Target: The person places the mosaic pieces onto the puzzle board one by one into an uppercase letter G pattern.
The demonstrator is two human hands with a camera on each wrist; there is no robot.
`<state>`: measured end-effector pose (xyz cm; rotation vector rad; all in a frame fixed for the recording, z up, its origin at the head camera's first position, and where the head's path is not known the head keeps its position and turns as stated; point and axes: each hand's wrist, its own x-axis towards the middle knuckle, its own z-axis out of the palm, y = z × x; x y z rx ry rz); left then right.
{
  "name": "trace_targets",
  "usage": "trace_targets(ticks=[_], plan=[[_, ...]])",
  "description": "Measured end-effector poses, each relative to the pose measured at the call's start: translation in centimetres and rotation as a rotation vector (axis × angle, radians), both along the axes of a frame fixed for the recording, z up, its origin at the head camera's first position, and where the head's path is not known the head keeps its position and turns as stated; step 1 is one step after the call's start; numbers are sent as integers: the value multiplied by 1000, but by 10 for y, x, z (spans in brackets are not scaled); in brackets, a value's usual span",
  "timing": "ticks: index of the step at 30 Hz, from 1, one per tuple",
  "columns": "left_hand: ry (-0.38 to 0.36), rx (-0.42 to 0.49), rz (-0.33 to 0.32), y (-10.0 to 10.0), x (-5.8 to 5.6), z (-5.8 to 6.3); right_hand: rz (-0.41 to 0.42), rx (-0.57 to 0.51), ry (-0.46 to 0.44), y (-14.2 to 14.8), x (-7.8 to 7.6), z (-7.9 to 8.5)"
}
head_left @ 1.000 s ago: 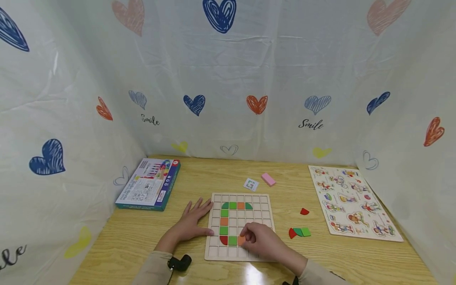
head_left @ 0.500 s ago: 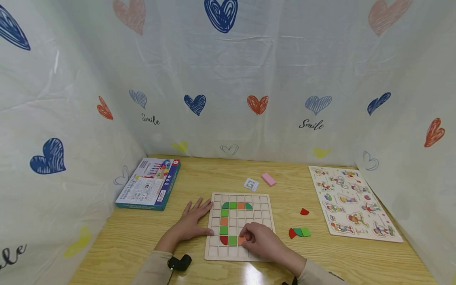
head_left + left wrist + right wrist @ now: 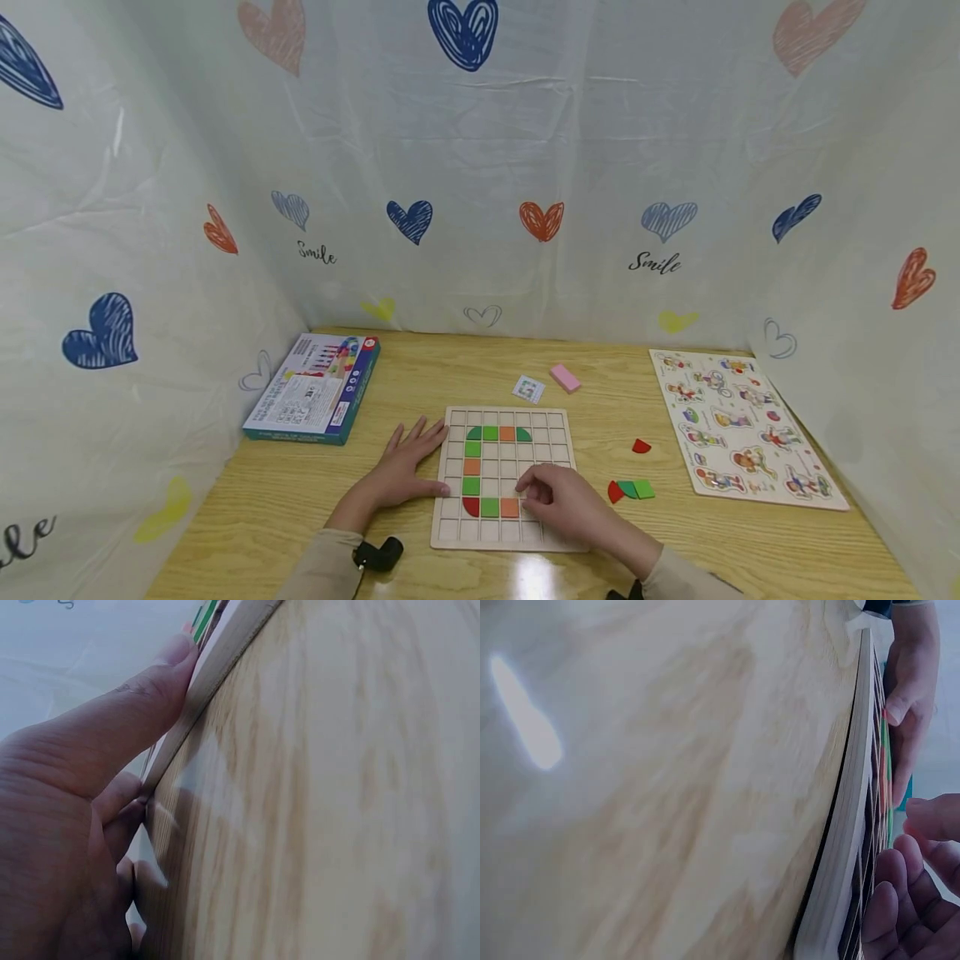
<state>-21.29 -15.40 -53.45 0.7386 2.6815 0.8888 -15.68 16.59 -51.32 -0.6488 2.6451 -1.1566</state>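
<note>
A wooden grid board (image 3: 450,531) lies on the table with several tiles set in its cells in a bracket shape. My left hand (image 3: 401,471) rests at the board's left edge, fingers spread and thumb on the rim; the left wrist view shows that thumb (image 3: 142,686) against the board's side. An orange square tile (image 3: 509,507) lies flat in the lower row, beside a green square tile (image 3: 490,507) and a red quarter-round tile (image 3: 471,506). Just right of the orange tile, my right hand (image 3: 570,500) hovers over the board, fingers loosely bent, nothing visible between thumb and forefinger.
Right of the board lie a red quarter-round piece (image 3: 641,446) and a small cluster of red and green pieces (image 3: 628,489). Behind it are a pattern card (image 3: 528,388) and a pink block (image 3: 566,377). A box (image 3: 311,390) stands left, a picture puzzle (image 3: 738,429) right.
My right hand has let go of the orange square tile and moved slightly right and up, leaving it in its cell. The left hand has stayed at the board's edge.
</note>
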Motion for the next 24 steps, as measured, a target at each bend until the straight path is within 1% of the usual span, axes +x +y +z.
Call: trace_targets(ticks=[6,12,20,24], plan=[[-12,-11,6,0,-1,1,-55,19,21,20,-2,2],[-11,-7,4,1,-1,1,-126,23,48,51,-4,6],[-19,-2,8,0,0,0,-222,41,13,90,-5,12],[-19,-3,12,0,0,-1,-245,73,28,105,-3,13]])
